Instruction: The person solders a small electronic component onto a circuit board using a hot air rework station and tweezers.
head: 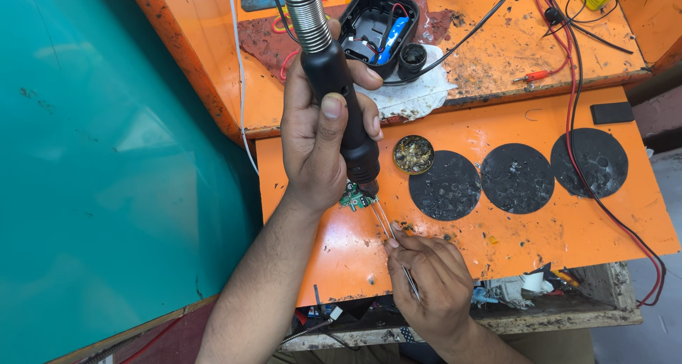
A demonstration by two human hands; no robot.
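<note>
While the left hand (pixel 312 137) grips the hot-air wand (pixel 339 87) nozzle-down over the board (pixel 353 198), the right hand (pixel 430 282) pinches tweezers (pixel 389 229), their tips angled up-left to the board's near-right edge.

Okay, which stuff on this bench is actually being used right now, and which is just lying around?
In use: hot air tool in left hand; tweezers in right hand; small green circuit board.

Lying about: three black discs; round tin; open black casing; red and black wires.

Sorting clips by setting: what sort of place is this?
Likely an electronics repair bench: a hot-air rework handle aimed at a small green circuit board, tweezers, and an opened black device casing.
</note>
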